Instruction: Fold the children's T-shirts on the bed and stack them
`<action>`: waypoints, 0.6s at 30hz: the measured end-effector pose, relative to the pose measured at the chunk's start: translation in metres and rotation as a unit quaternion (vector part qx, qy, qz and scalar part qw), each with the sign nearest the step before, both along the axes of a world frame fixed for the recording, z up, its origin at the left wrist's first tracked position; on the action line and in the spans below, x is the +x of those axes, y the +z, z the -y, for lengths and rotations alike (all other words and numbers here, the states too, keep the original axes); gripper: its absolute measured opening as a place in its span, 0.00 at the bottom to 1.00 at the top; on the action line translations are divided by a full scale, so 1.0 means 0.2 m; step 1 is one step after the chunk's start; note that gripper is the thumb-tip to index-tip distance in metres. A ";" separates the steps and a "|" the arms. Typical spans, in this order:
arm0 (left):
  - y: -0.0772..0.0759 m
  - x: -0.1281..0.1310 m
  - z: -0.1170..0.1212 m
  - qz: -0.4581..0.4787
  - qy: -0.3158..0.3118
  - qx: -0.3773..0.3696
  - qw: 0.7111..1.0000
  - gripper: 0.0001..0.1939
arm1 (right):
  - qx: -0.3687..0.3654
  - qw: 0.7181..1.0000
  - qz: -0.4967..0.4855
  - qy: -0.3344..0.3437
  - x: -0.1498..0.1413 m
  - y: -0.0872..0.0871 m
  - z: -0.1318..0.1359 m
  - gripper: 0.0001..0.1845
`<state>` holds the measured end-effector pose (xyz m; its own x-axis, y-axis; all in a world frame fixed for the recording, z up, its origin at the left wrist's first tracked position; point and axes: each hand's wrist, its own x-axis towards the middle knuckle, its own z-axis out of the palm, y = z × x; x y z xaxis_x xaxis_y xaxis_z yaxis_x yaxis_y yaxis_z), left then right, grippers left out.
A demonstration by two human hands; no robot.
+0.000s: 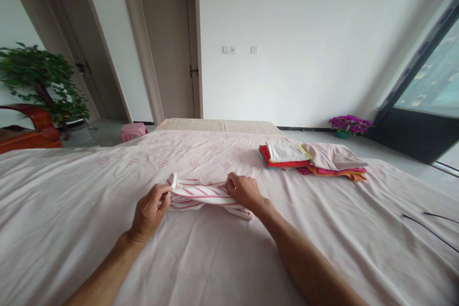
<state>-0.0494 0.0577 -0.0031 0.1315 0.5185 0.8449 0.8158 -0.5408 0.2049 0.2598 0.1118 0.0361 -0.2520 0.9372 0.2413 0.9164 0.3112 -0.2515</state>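
Observation:
A white cloth garment with red stripes (202, 192) lies bunched and partly folded on the pale pink bedsheet (179, 253); its exact kind is not clear. At its left end, my left hand (151, 209) pinches the fabric between thumb and fingers. My right hand (245, 191) is closed on the upper right part of the garment, hiding some of it. One striped corner sticks out below the right hand, and another stands up beside the left.
Right of the hands sit two folded stacks: a white cloth (287, 152) over red ones, and a beige cloth (333, 155) over pink and orange ones. Black cables (430, 230) lie at the right. Beyond are a pink stool (133, 132) and purple flowers (350, 124).

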 end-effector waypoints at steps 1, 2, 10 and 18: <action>0.01 -0.01 0.00 0.040 0.029 0.001 0.999 0.05 | 0.025 0.996 -0.075 -0.034 0.03 0.03 -0.02 0.12; 0.02 -0.03 -0.01 0.086 0.059 0.000 0.995 0.05 | 0.051 0.983 -0.163 -0.060 0.07 0.06 -0.05 0.12; -0.04 -0.14 -0.11 0.250 0.204 -0.178 0.930 0.10 | 0.028 0.869 -0.494 -0.028 0.23 0.10 -0.15 0.12; 0.07 0.11 -0.02 0.101 0.063 -0.195 0.974 0.14 | -0.078 0.945 -0.305 0.084 -0.01 -0.09 -0.06 0.18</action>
<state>-0.0267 0.0616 0.0103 -0.1034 0.8057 0.5832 0.7926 -0.2875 0.5378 0.2574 0.1234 0.0172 -0.2589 0.9325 0.2518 0.5267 0.3548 -0.7724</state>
